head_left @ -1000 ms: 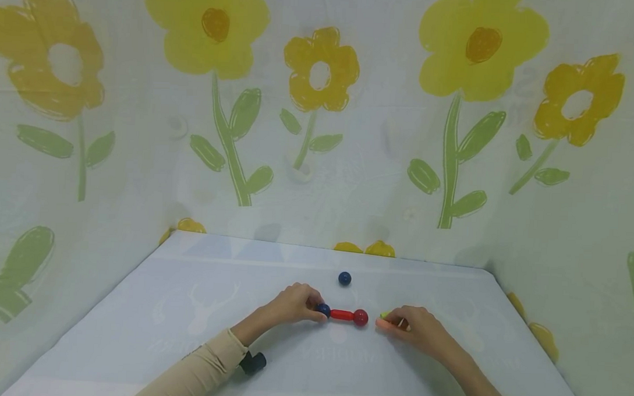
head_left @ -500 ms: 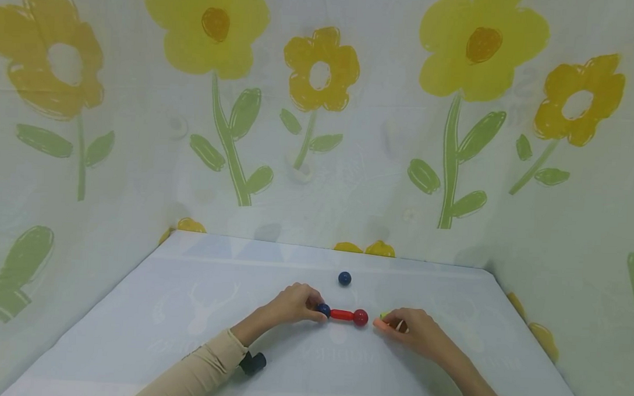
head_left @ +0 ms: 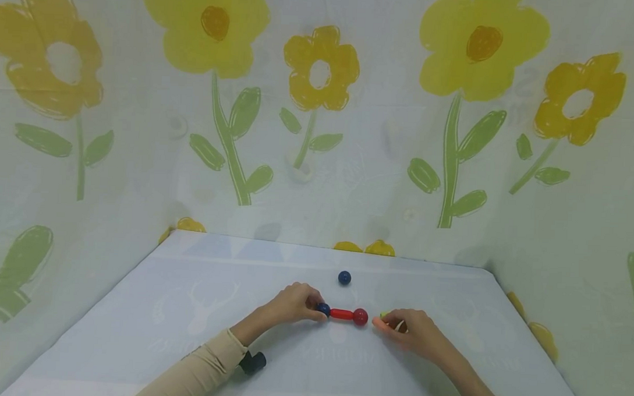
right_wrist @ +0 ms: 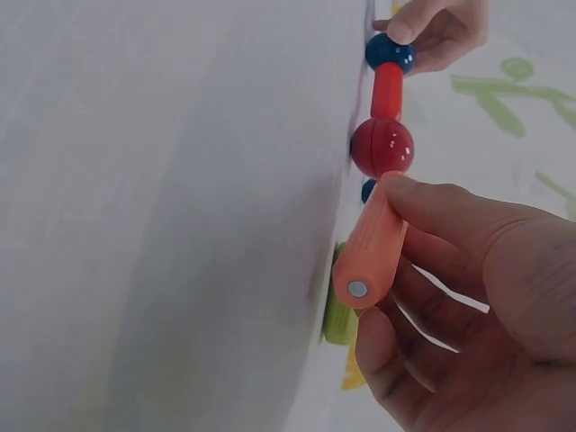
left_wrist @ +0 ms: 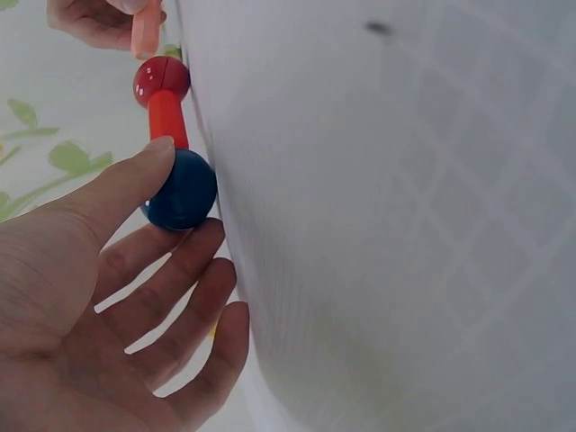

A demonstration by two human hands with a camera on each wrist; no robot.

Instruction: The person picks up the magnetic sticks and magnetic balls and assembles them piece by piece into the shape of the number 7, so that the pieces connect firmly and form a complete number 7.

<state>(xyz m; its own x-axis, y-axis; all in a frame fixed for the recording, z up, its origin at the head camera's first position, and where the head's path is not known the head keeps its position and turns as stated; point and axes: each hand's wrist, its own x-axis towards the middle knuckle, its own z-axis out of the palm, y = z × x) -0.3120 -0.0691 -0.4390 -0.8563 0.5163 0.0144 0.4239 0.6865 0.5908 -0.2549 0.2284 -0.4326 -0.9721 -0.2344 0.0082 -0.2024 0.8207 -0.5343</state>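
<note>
My left hand (head_left: pixel 295 304) pinches a blue ball (left_wrist: pixel 183 191) between thumb and fingers, low at the table. A red rod (head_left: pixel 341 313) joins that ball to a red ball (head_left: pixel 360 316), forming a short dumbbell shape. In my right hand (head_left: pixel 416 329) is an orange rod (right_wrist: pixel 370 247), pinched by thumb and fingers, with a round metal disc on its near end. Its far end points at the red ball and overlaps it in the right wrist view. Behind the orange rod lies a yellow-green rod (right_wrist: pixel 339 306), partly hidden by the right hand.
A second blue ball (head_left: pixel 344 277) sits farther back on the white table (head_left: pixel 272 266). Flower-printed cloth (head_left: pixel 370 182) rises behind the table and on both sides. A black wrist device (head_left: pixel 252 363) hangs under the left forearm.
My right hand has moved slightly left, bringing the orange rod nearer the red ball. The left hand and the joined pieces have stayed in place.
</note>
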